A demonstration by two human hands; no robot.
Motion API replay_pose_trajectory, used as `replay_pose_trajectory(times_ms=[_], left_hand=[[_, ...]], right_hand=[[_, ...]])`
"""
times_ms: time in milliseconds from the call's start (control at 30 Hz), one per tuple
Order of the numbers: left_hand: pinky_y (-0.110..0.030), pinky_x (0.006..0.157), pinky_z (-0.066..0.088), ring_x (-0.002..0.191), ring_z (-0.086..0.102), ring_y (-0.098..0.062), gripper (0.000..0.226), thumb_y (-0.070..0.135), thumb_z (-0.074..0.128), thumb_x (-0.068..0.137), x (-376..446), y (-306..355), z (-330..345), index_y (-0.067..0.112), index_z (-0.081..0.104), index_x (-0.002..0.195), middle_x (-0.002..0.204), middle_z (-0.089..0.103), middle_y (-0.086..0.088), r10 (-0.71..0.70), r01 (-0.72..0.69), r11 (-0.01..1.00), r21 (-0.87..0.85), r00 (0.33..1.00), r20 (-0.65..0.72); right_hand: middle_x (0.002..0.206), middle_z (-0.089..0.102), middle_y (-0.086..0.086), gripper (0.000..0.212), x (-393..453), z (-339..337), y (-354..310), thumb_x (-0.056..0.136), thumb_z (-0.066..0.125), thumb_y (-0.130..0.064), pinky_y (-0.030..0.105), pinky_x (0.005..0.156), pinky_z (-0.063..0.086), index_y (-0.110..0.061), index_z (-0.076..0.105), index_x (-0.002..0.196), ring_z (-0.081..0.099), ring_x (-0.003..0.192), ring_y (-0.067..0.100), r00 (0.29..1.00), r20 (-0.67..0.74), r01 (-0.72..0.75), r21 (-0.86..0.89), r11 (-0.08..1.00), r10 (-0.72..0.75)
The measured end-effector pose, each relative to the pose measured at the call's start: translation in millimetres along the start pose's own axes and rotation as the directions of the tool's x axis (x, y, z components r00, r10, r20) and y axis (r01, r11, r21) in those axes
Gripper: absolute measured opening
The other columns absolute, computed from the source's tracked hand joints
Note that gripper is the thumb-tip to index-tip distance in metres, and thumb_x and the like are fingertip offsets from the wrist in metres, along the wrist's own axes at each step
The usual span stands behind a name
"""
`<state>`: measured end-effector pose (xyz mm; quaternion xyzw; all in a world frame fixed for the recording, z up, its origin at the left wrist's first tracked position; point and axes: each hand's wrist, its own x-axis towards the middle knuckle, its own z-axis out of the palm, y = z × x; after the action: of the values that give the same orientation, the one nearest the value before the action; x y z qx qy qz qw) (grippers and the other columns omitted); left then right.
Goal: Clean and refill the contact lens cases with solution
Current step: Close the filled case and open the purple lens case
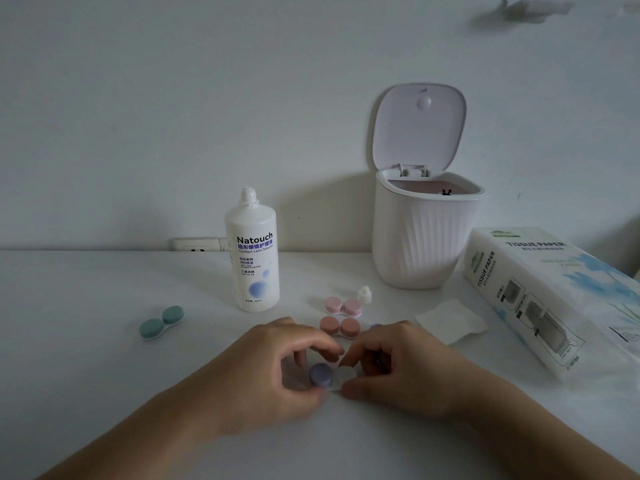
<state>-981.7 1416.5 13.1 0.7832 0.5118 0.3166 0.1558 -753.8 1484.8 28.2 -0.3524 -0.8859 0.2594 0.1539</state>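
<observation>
Item: purple contact lens case (327,375), held low at the centre of a smooth white table (104,427), between both hands. A round, matte purple cap (321,374) is seated on its left well; the right well (347,373) is uncapped and shows as a pale, shallow white cup.

Left hand (277,362): fingers and thumb are curled narrowly round the capped end of the case, which is gripped. Right hand (394,362): thumb and fingertips are pinched on the open end of the same case.

A second small purple piece (375,326) is glimpsed just behind the right hand; what it is cannot be told.

Other cases, all of twin round domes, capped: a salmon case (340,327) just beyond the fingers; a pale pink case (343,305) directly behind it; a teal case (161,322) lying well apart to the left, set at an angle.

Solution bottle (254,258): tall white plastic cylinder with rounded shoulders, printed "Natouch Contact Lens Solution", standing upright behind the cases with its ridged nozzle uncovered. A small white cone-shaped cap (364,295) is stood beside the pink case.

A square of thin white tissue (450,322), slightly crumpled, is laid flat to the right. A soft plastic-wrapped tissue pack (554,299), marked "TISSUE PAPER", is laid lengthwise at the right edge.

A small white bin (422,240) with vertically ribbed walls is placed against the wall, its rounded-square lid (419,126) hinged up.
</observation>
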Motion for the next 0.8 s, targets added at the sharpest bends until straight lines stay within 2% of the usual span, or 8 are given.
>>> replay_pose_trajectory(times_ms=[167, 367, 433, 533, 633, 733, 800], left_hand=[[-0.014, 0.070, 0.046, 0.078, 0.059, -0.008, 0.034, 0.028, 0.074, 0.075, 2.0, 2.0, 0.7, 0.040, 0.068, 0.106, 0.090, 0.061, 0.025, 0.038, -0.039, 0.999, 0.035, 0.999, 0.016], [-0.022, 0.066, 0.048, 0.075, 0.056, -0.003, 0.023, 0.027, 0.074, 0.080, 3.5, 1.3, 4.3, 0.035, 0.071, 0.102, 0.094, 0.060, 0.017, 0.064, -0.065, 0.997, 0.032, 0.998, 0.017], [-0.026, 0.066, 0.050, 0.077, 0.059, -0.007, 0.020, 0.032, 0.070, 0.084, 3.8, 0.9, 5.0, 0.036, 0.070, 0.104, 0.098, 0.059, 0.018, 0.067, -0.067, 0.998, -0.003, 0.998, 0.021], [-0.025, 0.068, 0.050, 0.081, 0.060, -0.010, 0.023, 0.043, 0.061, 0.089, 3.5, -0.4, 5.3, 0.039, 0.068, 0.111, 0.102, 0.056, 0.020, 0.071, -0.070, 0.997, -0.039, 0.997, 0.034], [-0.030, 0.070, 0.051, 0.081, 0.060, -0.011, 0.024, 0.048, 0.059, 0.090, 3.3, -1.1, 5.5, 0.039, 0.069, 0.110, 0.103, 0.055, 0.020, 0.070, -0.068, 0.997, -0.044, 0.997, 0.038], [-0.024, 0.071, 0.050, 0.086, 0.060, -0.011, 0.024, 0.052, 0.058, 0.090, 4.1, -0.9, 4.2, 0.041, 0.068, 0.109, 0.105, 0.056, 0.018, 0.054, -0.052, 0.997, -0.061, 0.998, 0.022], [-0.018, 0.071, 0.047, 0.086, 0.060, -0.011, 0.018, 0.046, 0.063, 0.092, 5.5, 0.9, 3.1, 0.039, 0.069, 0.107, 0.103, 0.058, 0.015, 0.049, -0.051, 0.991, -0.127, 0.999, -0.012]], right_hand=[[0.063, 0.059, -0.018, 0.024, -0.2, -0.2, -0.2, 0.073, 0.078, -0.048, 0.015, 0.058, 0.040, -0.034, 0.072, 0.091, 0.054, 0.058, 0.000, 1.000, 0.005, -0.006, 0.001, 1.000, 0.006], [0.063, 0.059, -0.021, 0.025, 0.5, 0.4, 1.5, 0.071, 0.076, -0.052, 0.016, 0.059, 0.041, -0.037, 0.070, 0.090, 0.055, 0.058, 0.000, 1.000, 0.000, -0.004, 0.003, 1.000, 0.004], [0.062, 0.058, -0.020, 0.023, 0.0, 0.5, 1.7, 0.070, 0.073, -0.055, 0.017, 0.059, 0.040, -0.040, 0.068, 0.087, 0.054, 0.058, 0.000, 1.000, -0.005, 0.001, 0.012, 1.000, -0.001], [0.062, 0.058, -0.020, 0.021, -0.3, 0.8, 1.6, 0.068, 0.071, -0.057, 0.018, 0.058, 0.040, -0.042, 0.067, 0.082, 0.052, 0.057, 0.001, 1.000, -0.003, 0.007, 0.015, 1.000, -0.007], [0.064, 0.059, -0.019, 0.026, 0.3, 1.4, 2.2, 0.067, 0.070, -0.058, 0.018, 0.058, 0.040, -0.040, 0.067, 0.086, 0.053, 0.057, 0.001, 1.000, -0.007, 0.010, 0.011, 1.000, -0.010], [0.064, 0.059, -0.020, 0.025, 0.7, 1.9, 3.1, 0.067, 0.070, -0.058, 0.015, 0.057, 0.039, -0.041, 0.068, 0.085, 0.054, 0.058, 0.000, 1.000, -0.008, 0.009, 0.005, 1.000, -0.009], [0.065, 0.060, -0.020, 0.027, 0.6, 2.1, 3.8, 0.068, 0.072, -0.056, 0.015, 0.057, 0.040, -0.037, 0.069, 0.087, 0.055, 0.058, 0.000, 1.000, -0.010, 0.012, -0.001, 1.000, -0.012]])
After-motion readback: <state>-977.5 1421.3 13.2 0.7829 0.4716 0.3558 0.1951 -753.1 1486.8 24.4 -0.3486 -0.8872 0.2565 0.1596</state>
